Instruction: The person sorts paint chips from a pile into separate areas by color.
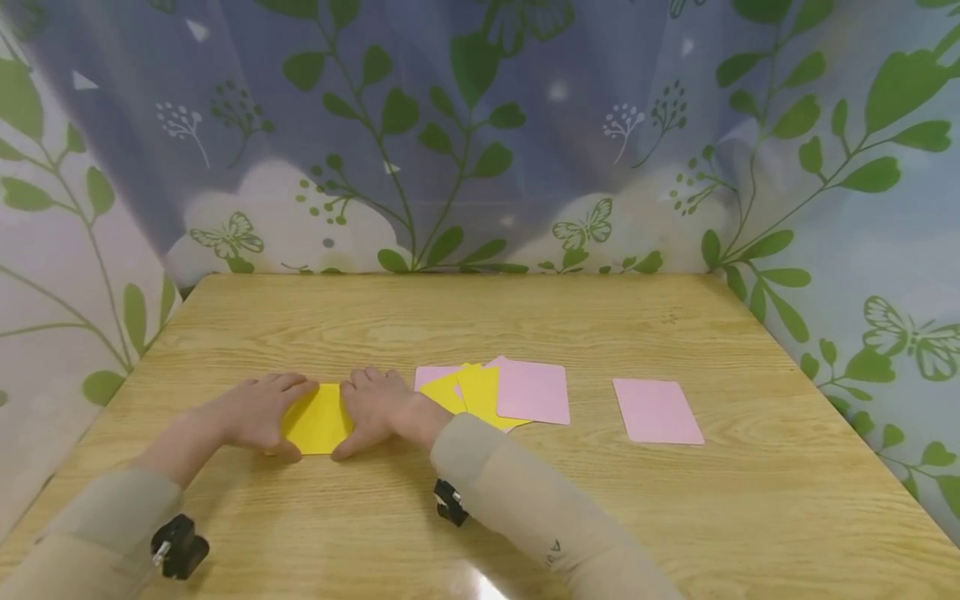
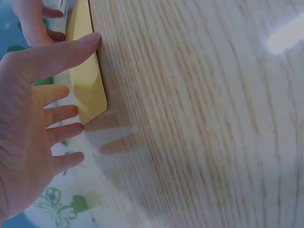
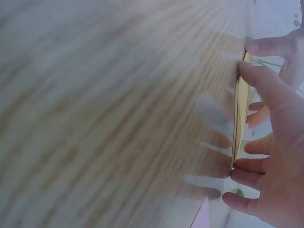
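Note:
Flat on the wooden table lie yellow cards (image 1: 318, 421), with layered edges showing in the right wrist view. My left hand (image 1: 264, 414) holds their left side, the thumb at the near edge and the fingers spread toward the far corner. From the other side my right hand (image 1: 382, 412) grips their right side; in the right wrist view its thumb (image 3: 259, 78) and fingertips meet the cards' edge (image 3: 241, 104). Just right of that hand, a loose overlapping pile holds yellow cards (image 1: 480, 396) and pink cards (image 1: 534, 392), partly hidden by the right hand and forearm.
A single pink card (image 1: 658, 412) lies apart on the right of the table (image 1: 525, 517). Behind the table hangs a leaf-patterned curtain (image 1: 465, 133), which also runs along both sides. Each sleeve carries a small black device (image 1: 180, 546) near the wrist.

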Tool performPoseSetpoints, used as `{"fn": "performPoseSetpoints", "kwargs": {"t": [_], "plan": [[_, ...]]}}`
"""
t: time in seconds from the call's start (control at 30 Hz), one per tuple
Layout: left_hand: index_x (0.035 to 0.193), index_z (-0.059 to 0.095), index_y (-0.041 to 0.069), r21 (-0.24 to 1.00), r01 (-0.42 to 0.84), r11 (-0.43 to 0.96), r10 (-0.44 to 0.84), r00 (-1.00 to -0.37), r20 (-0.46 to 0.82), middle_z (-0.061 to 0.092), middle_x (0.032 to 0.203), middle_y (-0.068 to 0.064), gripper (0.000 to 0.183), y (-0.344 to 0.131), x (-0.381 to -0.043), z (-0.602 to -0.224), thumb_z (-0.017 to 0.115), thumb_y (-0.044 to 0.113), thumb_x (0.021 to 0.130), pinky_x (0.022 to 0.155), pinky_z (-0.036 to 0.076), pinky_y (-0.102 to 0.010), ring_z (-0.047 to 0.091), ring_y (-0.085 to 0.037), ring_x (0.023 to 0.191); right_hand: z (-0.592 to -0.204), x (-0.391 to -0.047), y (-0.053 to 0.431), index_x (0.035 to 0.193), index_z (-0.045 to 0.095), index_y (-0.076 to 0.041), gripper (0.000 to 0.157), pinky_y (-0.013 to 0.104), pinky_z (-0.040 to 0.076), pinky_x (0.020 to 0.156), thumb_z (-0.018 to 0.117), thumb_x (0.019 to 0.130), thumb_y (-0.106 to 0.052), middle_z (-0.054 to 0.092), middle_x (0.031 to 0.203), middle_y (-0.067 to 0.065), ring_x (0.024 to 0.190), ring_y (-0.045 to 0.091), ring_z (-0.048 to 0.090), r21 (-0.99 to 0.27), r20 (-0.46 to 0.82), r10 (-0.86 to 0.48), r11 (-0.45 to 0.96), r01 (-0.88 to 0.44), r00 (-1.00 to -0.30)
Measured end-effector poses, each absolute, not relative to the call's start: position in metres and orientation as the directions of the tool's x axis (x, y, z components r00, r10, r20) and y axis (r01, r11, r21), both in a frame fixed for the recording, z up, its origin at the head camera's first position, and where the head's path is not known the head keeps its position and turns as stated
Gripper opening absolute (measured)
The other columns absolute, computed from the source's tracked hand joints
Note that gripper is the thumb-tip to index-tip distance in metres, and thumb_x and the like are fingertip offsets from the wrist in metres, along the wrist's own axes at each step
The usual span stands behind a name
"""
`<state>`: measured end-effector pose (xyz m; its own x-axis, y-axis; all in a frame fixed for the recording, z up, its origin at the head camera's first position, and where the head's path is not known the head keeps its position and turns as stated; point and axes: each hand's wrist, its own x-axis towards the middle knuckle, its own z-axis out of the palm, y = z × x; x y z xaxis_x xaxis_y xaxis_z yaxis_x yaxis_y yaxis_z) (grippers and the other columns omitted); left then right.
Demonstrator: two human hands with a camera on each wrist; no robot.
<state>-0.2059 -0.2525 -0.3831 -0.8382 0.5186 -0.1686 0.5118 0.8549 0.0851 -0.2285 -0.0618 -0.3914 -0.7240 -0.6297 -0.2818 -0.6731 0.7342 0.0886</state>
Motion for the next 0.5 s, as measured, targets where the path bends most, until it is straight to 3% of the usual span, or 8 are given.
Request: {"fn": "performPoseSetpoints", "kwargs": {"t": [0.27, 0.5], "plan": [[0.133, 0.043, -0.003, 0.114, 0.51, 0.853, 0.522, -0.836, -0.168, 0.043, 0.13, -0.026, 0.093, -0.25, -0.207, -0.382, 0.074, 0.052, 0.065, 0.087, 0.035, -0.065, 0.041, -0.047, 0.117, -0.385, -0.227, -0.054, 0.144, 0.031, -0.015, 0.097, 0.034, 0.034, 0.1, 0.051, 0.071, -0.077, 0.037, 0.138, -0.003, 0.124, 0.013, 0.034, 0.089, -0.264, -0.645, 0.724, -0.684, -0.717], [0.133, 0.043, -0.005, 0.063, 0.53, 0.846, 0.532, -0.846, -0.033, 0.046, 0.13, -0.026, 0.086, -0.243, -0.213, -0.38, 0.071, 0.049, 0.072, 0.091, 0.033, -0.064, 0.043, -0.045, 0.118, -0.37, -0.23, -0.027, 0.146, 0.026, -0.012, 0.09, 0.038, 0.029, 0.105, 0.05, 0.08, -0.069, 0.029, 0.147, -0.001, 0.134, 0.016, 0.026, 0.09, -0.222, -0.67, 0.71, -0.699, -0.709]]}}
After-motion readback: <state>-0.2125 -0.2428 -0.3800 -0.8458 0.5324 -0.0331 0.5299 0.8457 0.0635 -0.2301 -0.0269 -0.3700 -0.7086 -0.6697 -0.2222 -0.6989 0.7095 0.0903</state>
